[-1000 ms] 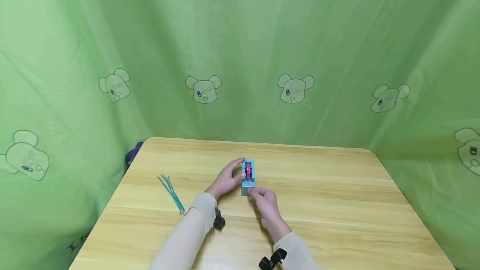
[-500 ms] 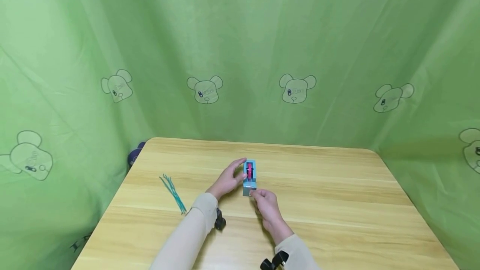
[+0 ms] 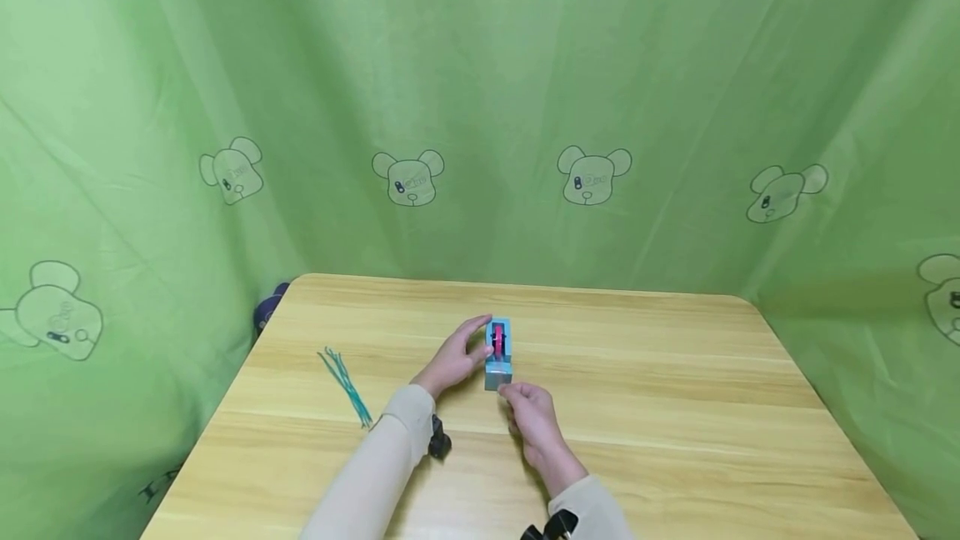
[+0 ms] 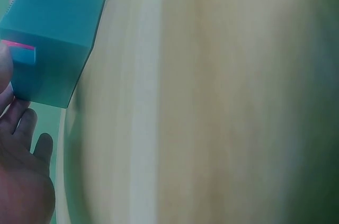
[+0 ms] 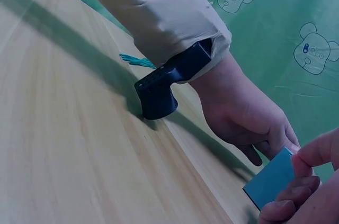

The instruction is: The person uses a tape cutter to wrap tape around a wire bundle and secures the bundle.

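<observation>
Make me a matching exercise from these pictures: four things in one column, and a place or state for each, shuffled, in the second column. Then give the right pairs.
Things
1. blue tape dispenser
2. green ties
3. left hand
4. right hand

Places or states
A. lying in a loose bundle near the table's left edge, untouched
B. standing near the middle of the table, a pink roll in its slot
C. at the dispenser's near end, fingers curled
D. holding the dispenser's left side

Pairs: 1-B, 2-A, 3-D, 4-C
</observation>
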`<move>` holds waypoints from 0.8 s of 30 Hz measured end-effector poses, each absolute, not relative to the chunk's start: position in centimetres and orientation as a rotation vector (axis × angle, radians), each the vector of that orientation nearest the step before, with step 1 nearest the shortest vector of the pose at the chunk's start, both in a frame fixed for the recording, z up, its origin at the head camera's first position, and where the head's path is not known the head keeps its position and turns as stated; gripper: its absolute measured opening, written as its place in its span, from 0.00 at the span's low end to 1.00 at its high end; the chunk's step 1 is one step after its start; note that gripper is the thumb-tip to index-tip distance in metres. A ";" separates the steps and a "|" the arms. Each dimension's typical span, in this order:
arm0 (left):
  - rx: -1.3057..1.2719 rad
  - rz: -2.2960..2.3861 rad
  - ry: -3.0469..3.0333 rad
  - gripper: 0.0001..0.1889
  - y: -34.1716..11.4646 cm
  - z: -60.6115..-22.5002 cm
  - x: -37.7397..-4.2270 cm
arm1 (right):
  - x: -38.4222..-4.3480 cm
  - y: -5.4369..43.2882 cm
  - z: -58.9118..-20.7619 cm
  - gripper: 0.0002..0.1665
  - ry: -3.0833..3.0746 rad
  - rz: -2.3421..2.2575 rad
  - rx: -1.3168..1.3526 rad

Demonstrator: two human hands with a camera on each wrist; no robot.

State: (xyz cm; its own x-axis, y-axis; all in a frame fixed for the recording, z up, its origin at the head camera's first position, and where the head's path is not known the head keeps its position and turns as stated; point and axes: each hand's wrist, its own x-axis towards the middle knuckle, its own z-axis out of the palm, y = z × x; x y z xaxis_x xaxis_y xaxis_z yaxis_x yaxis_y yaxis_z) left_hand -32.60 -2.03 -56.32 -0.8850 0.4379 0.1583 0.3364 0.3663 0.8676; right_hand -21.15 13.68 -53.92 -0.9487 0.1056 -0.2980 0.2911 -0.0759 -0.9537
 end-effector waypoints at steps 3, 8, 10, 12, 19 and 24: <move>0.729 1.569 2.509 0.32 -2.0 -56.3 -32.6 | -20.9 13.6 -54.0 0.13 2.040 -2.180 0.434; 0.742 1.581 2.504 0.31 -1.9 -56.4 -32.6 | -20.4 13.6 -53.9 0.13 2.034 -2.193 0.441; 0.736 1.575 2.507 0.31 -1.9 -56.5 -32.6 | -20.2 13.5 -53.8 0.13 2.028 -2.201 0.453; 0.733 1.578 2.507 0.32 -1.9 -56.6 -32.6 | -19.9 13.5 -53.8 0.12 2.024 -2.210 0.452; 0.733 1.584 2.493 0.32 -2.0 -56.7 -32.6 | -19.2 13.3 -53.7 0.12 1.998 -2.258 0.417; 0.728 1.579 2.495 0.32 -2.2 -56.5 -32.8 | -18.6 13.0 -52.5 0.12 1.983 -2.254 0.405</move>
